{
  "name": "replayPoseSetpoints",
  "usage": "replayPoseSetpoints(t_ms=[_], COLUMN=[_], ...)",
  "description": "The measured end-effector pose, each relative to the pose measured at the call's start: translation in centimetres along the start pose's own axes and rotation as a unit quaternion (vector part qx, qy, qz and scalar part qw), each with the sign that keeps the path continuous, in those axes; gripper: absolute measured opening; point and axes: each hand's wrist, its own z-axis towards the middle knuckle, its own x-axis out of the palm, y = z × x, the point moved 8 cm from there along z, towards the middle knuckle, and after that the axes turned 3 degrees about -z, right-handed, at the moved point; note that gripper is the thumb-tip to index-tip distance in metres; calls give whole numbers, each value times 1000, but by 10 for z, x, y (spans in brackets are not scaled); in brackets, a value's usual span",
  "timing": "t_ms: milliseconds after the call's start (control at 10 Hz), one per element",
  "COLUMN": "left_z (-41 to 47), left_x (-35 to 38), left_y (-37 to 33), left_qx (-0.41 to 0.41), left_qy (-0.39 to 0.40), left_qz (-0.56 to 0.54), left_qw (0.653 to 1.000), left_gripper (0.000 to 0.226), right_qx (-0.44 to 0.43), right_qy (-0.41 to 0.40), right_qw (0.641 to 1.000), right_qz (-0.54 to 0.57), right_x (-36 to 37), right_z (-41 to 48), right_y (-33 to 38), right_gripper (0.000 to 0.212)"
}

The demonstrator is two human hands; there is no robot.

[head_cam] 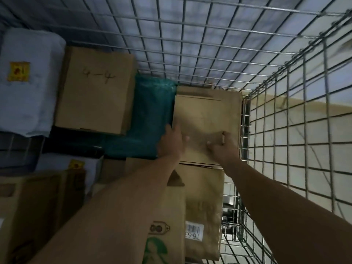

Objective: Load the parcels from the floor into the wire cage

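Note:
A flat brown cardboard parcel (207,119) lies in the far right corner of the wire cage (285,119), on top of other cardboard. My left hand (171,141) grips its left edge, next to a green bubble-wrap parcel (150,115). My right hand (222,147) holds its near right part, fingers curled over a small flap. A box marked "4-4" (95,88) stands to the left. A paper-wrapped parcel with a barcode label (203,212) lies nearer to me, below my arms.
A white bag parcel with a yellow sticker (28,80) fills the far left. Brown boxes (38,210) and a printed carton (163,235) sit near left. The cage's right wall (304,149) is close to my right arm; pale floor shows beyond it.

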Motion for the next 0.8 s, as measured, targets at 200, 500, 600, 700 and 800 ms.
replayPoseSetpoints(t_ms=[200,500,600,700,800], left_z=[16,19,15,12,2], left_x=[2,-9,-17,-37,-58], left_y=[-6,-14,-23,-47,-64], left_qx=[16,2,39,163,223], left_qy=[24,-14,-21,-50,-29], left_qz=[-27,31,85,150,216], left_qw=[999,999,995,974,950], left_gripper=[76,72,55,38,42], right_qx=[-3,-29,-65,-129,-170], right_qy=[-13,5,-2,-67,-52], right_qw=[1000,998,986,937,919], right_qz=[8,-51,-153,-317,-353], right_x=[-4,3,-4,-21,-31], right_z=[5,10,4,-12,-29], right_y=[-1,5,18,57,100], right_gripper=[71,89,79,72,68])
